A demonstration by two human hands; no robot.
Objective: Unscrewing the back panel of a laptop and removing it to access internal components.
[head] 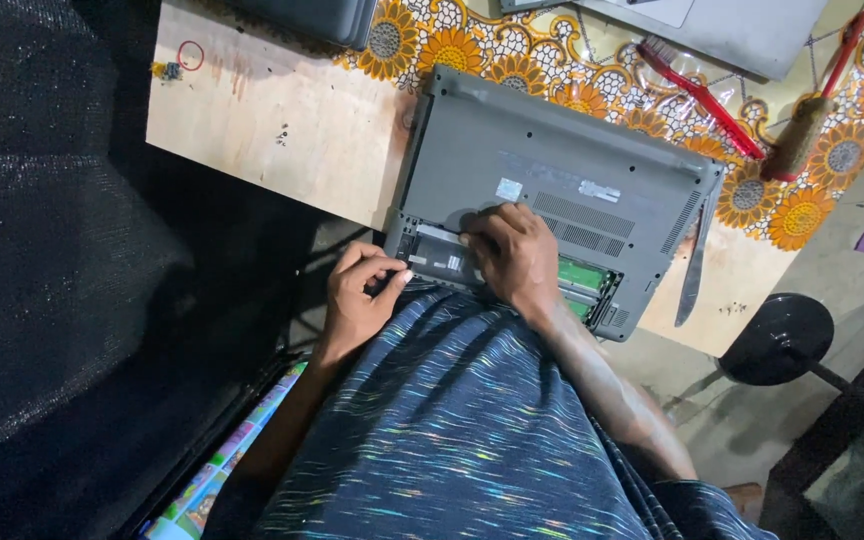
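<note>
— Laptop (542, 190) position?
— Upside down on my worktop (272, 130), its near edge opened, showing a green board (582, 274).
— Hands?
— My right hand (512, 255) lies flat, fingers pressing inside the open bay. My left hand (362, 295) is curled at the laptop's corner; whether it grips anything, I cannot tell.

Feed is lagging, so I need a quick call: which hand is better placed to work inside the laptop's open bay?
Right, probably. The right hand already rests on the open bay of the upturned grey laptop, fingers at the components. The left hand is curled at the laptop's near corner, outside the bay.
</note>
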